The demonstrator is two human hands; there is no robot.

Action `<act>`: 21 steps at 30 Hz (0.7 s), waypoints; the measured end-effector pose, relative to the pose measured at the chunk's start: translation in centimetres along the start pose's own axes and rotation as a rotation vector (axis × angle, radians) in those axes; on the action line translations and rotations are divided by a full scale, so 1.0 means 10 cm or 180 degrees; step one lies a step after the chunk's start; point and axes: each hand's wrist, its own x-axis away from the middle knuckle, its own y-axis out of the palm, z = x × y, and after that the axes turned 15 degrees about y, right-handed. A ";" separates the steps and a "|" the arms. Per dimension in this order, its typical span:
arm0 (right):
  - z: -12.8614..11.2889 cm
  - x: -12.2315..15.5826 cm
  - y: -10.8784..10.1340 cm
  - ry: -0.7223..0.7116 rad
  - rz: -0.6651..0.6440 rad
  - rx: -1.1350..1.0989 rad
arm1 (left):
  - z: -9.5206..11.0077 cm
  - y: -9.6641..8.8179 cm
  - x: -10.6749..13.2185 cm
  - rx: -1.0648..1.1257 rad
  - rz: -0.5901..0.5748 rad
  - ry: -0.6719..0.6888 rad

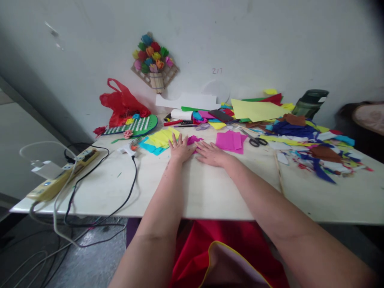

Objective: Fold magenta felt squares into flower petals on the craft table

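My left hand (181, 151) lies flat on the table with its fingers spread, its fingertips at the edge of a piece of magenta paper (194, 140). Beside it, my right hand (211, 154) is also flat, fingers stretched toward the left over the lower edge of that same paper. Both hands partly cover the piece. To the left of my left hand are yellow paper sheets (163, 137) on top of blue ones (152, 148). A stack of magenta paper squares (229, 141) rests just right of my right hand.
Black-handled scissors (258, 141) and a thin stick (279, 174) lie to the right, before a heap of paper scraps (324, 156). A corded glue gun (129, 149) and a power strip (63, 176) are on the left. A dark bottle (310, 103) stands at the back right.
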 end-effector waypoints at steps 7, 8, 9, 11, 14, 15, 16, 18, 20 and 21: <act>0.02 -0.04 0.04 -0.0058 -0.0094 -0.0190 | -0.09 0.01 0.00 -0.0078 -0.0225 -0.0070; 0.01 -0.04 0.04 -0.0039 -0.0103 -0.0206 | -0.09 0.02 0.00 -0.0070 -0.0219 -0.0060; 0.01 -0.04 0.05 -0.0022 -0.0113 -0.0225 | -0.09 0.02 0.00 -0.0058 -0.0212 -0.0047; 0.01 -0.05 0.06 0.0007 -0.0125 -0.0303 | -0.08 0.02 0.00 -0.0029 -0.0168 0.0007; 0.04 -0.06 0.05 0.0087 0.0029 -0.0685 | -0.07 0.00 0.00 -0.0046 -0.0009 0.0225; 0.06 -0.06 0.04 0.0157 0.0165 -0.0869 | -0.06 -0.01 0.00 -0.0073 0.0055 0.0328; 0.08 -0.07 0.03 0.0245 0.0328 -0.1028 | -0.06 -0.03 0.00 -0.0105 0.0108 0.0433; 0.13 -0.08 0.01 0.0468 0.0628 -0.1150 | -0.04 -0.06 0.01 -0.0163 0.0170 0.0631; 0.19 -0.10 0.01 0.0592 0.0739 -0.1227 | -0.02 -0.09 0.01 -0.0203 0.0176 0.0801; 0.21 -0.12 0.01 0.0614 0.0762 -0.1221 | -0.01 -0.11 0.00 -0.0226 0.0156 0.0856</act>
